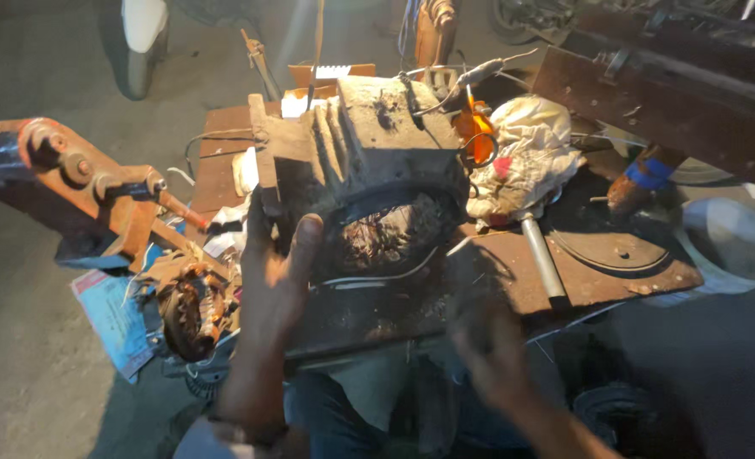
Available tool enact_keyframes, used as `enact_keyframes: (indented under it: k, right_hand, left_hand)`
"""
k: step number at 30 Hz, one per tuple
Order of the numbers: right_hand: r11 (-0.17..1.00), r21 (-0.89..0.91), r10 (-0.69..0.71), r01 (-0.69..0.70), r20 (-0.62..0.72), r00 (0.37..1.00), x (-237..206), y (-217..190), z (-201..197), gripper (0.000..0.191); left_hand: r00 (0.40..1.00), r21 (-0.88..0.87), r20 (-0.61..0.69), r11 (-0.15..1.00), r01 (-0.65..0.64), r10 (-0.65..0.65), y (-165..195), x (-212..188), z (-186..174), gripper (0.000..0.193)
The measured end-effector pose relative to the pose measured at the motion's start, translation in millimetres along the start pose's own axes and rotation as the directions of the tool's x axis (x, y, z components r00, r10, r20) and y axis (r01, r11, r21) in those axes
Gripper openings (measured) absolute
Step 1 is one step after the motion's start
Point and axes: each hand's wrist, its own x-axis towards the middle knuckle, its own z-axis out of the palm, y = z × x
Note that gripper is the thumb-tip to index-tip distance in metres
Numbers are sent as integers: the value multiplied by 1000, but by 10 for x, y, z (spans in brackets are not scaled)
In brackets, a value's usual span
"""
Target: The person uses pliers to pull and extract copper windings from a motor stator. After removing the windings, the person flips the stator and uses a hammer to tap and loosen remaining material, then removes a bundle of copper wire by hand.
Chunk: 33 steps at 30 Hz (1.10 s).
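Motor housing (369, 178), grimy and rust-brown, sits tilted on a worn metal workbench (513, 280), its open end facing the camera so the copper windings (386, 234) inside show as a dull tangled ring. Left hand (275, 272) lies against the housing's left flank, thumb up along the rim of the opening, fingers spread flat and wrapped behind the casing rather than pinched; it grips the body, palm on. Right hand (488, 340) hangs low before the bench edge, blurred and in shadow, touching nothing I can make out; whether its fingers are spread or curled I cannot tell. Judged by its thick finned casting, the housing will be heavy and quite rigid, with a rough, dirty skin that should not slip much but may shed grit. The windings and the thin wire leads (445, 85) trailing off the top look the delicate part, so hold is best taken on the outer casting, at the fins or the square foot on the left, with a second palm under the rim, and never inside the bore. Beside it: a wadded pale cloth (526, 153) to the right, a steel rod (541, 255) lying just beyond the rim, a rusty bench vise (80, 183) well to the left, a smaller rusted part (190, 310) near the left wrist.
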Motion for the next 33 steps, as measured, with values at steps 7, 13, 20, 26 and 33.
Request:
enact_keyframes:
  k: [7, 13, 20, 26, 33]
  right_hand:
    - [989, -95, 67, -113, -392, 918, 894, 193, -686, 26]
    - [671, -736, 72, -92, -59, 996, 516, 157, -512, 37]
    - [23, -968, 221, -249, -238, 946, 838, 90, -744, 37]
    - [530, -812, -261, 243, 117, 958, 725, -47, -406, 21]
    - [445, -860, -168, 252, 196, 966, 801, -187, 409, 38]
  left_hand:
    - [963, 391, -14, 887, -244, 271, 503, 365, -24, 67]
    - [895, 399, 228, 801, -446, 384, 334, 749, -109, 35]
    - [724, 610, -65, 602, -516, 687, 156, -124, -69, 36]
    - [955, 593, -162, 798, -107, 248, -689, -896, -137, 24]
    - [981, 889, 29, 444, -112, 190, -1011, -832, -44, 46]
